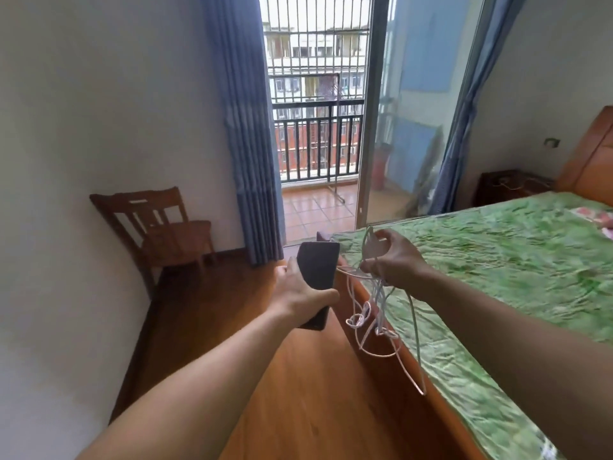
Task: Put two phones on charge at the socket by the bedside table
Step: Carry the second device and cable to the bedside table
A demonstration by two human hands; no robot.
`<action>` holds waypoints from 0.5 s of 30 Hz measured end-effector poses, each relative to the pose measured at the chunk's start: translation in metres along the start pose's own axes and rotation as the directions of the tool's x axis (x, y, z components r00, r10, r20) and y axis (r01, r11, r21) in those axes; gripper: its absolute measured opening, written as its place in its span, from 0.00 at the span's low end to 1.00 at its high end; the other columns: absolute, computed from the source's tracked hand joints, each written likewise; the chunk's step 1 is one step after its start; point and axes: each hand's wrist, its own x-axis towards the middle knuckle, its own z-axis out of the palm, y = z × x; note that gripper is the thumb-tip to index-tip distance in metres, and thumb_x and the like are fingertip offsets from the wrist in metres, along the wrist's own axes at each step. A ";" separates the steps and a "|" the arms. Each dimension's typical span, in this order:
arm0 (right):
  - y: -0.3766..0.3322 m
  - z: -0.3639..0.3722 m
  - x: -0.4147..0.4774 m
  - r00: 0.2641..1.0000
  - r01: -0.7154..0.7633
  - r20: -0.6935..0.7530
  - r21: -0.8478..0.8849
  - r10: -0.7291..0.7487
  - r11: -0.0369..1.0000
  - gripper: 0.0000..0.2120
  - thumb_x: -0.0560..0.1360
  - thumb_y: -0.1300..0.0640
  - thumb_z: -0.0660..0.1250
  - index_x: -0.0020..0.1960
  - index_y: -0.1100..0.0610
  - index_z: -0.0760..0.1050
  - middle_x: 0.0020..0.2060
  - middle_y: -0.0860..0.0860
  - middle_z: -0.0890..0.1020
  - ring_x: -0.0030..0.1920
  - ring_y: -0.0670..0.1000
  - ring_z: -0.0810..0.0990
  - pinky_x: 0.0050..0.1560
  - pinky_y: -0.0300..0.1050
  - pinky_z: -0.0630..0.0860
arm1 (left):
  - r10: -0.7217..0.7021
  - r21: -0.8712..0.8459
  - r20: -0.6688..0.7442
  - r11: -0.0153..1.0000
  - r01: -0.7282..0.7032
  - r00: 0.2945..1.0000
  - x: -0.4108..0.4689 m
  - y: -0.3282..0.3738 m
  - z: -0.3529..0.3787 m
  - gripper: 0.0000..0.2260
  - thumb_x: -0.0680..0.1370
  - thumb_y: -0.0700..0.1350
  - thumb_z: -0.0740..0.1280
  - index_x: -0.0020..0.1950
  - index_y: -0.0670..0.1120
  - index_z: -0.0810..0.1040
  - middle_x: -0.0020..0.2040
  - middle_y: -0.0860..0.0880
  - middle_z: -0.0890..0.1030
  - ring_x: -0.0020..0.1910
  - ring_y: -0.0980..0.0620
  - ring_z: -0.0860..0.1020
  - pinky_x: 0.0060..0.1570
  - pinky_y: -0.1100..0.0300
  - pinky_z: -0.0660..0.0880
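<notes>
The left hand is closed around a dark phone, thumb across the lower front and fingers wrapped behind, so the phone stands tilted with its screen facing the camera; whether a second phone lies behind it in the same grip cannot be told. No brand mark, label or writing can be read on the dark screen. Just to the right of that hand, the right hand is curled shut on a bundle of white charging cables, with a pale plug-like piece pinched between thumb and forefinger at the top. The cables hang below the right hand in tangled loops and one long strand, dangling over the wooden edge of the bed. One strand runs across from the right hand toward the phone. Under and to the right of the right hand spreads the green patterned bedcover. Far beyond the right hand, past the bed, a dark bedside table stands against the wall, with a small wall socket above it, too small to show any detail. Beyond the left hand, to its left, a wooden chair stands by the white wall, near a blue curtain.
</notes>
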 end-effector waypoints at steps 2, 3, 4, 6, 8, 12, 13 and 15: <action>-0.003 0.007 0.031 1.000 0.011 0.014 0.003 -0.011 1.000 0.30 0.65 0.68 0.76 0.63 0.56 0.71 0.47 0.55 0.79 0.40 0.50 0.79 0.23 0.30 0.71 | -0.021 -0.001 -0.013 1.000 0.021 1.000 0.027 -0.004 -0.003 0.43 0.65 0.56 0.78 0.73 0.48 0.62 0.63 0.44 0.69 0.55 0.47 0.74 0.50 0.54 0.80; -0.004 0.011 0.047 1.000 0.018 0.024 0.005 -0.018 1.000 0.30 0.64 0.68 0.76 0.63 0.56 0.71 0.48 0.56 0.79 0.40 0.51 0.79 0.23 0.31 0.71 | -0.032 0.002 -0.016 0.999 0.032 0.999 0.040 -0.006 -0.004 0.43 0.65 0.56 0.78 0.74 0.48 0.62 0.64 0.44 0.69 0.56 0.46 0.75 0.51 0.54 0.80; -0.004 0.016 0.063 0.999 0.021 0.035 0.006 -0.021 1.000 0.31 0.64 0.68 0.76 0.63 0.56 0.71 0.49 0.56 0.79 0.41 0.52 0.79 0.24 0.31 0.71 | -0.041 0.009 -0.019 0.999 0.041 0.999 0.054 -0.010 -0.005 0.43 0.64 0.57 0.78 0.74 0.48 0.61 0.65 0.43 0.69 0.57 0.45 0.75 0.53 0.52 0.80; -0.005 0.027 0.094 0.999 0.019 0.047 -0.003 -0.019 1.000 0.30 0.63 0.67 0.77 0.62 0.55 0.72 0.49 0.56 0.80 0.42 0.53 0.80 0.27 0.34 0.73 | -0.067 0.031 -0.019 0.997 0.068 0.998 0.083 -0.020 -0.007 0.46 0.64 0.58 0.77 0.75 0.48 0.60 0.69 0.42 0.68 0.62 0.43 0.74 0.55 0.49 0.80; -0.004 0.041 0.127 0.998 0.019 0.063 -0.027 -0.018 0.999 0.30 0.62 0.66 0.77 0.61 0.55 0.73 0.49 0.57 0.80 0.46 0.55 0.81 0.31 0.37 0.73 | -0.095 0.040 -0.019 0.995 0.095 0.995 0.115 -0.032 -0.009 0.48 0.65 0.59 0.77 0.77 0.48 0.57 0.71 0.42 0.66 0.64 0.42 0.73 0.56 0.51 0.79; -0.003 0.068 0.207 0.995 -0.007 0.103 -0.051 0.012 0.999 0.27 0.63 0.66 0.77 0.57 0.52 0.72 0.49 0.57 0.80 0.46 0.55 0.81 0.30 0.37 0.74 | -0.112 0.050 -0.011 0.992 0.112 0.994 0.197 -0.056 -0.013 0.46 0.67 0.56 0.76 0.78 0.47 0.56 0.71 0.42 0.65 0.63 0.43 0.74 0.51 0.56 0.76; -0.003 0.076 0.228 0.995 -0.014 0.102 -0.057 0.019 0.998 0.27 0.63 0.66 0.78 0.57 0.51 0.72 0.49 0.57 0.81 0.46 0.56 0.82 0.29 0.37 0.73 | -0.124 0.043 -0.008 0.991 0.124 0.992 0.221 -0.062 -0.014 0.46 0.67 0.56 0.76 0.78 0.47 0.56 0.71 0.41 0.65 0.64 0.42 0.73 0.52 0.55 0.77; -0.005 0.091 0.274 0.995 -0.038 0.085 -0.067 0.044 0.997 0.27 0.63 0.66 0.77 0.57 0.52 0.72 0.50 0.58 0.81 0.47 0.57 0.82 0.29 0.38 0.73 | -0.160 0.010 -0.002 0.987 0.160 0.987 0.271 -0.075 -0.019 0.46 0.67 0.57 0.77 0.78 0.46 0.58 0.71 0.40 0.66 0.64 0.41 0.73 0.56 0.52 0.77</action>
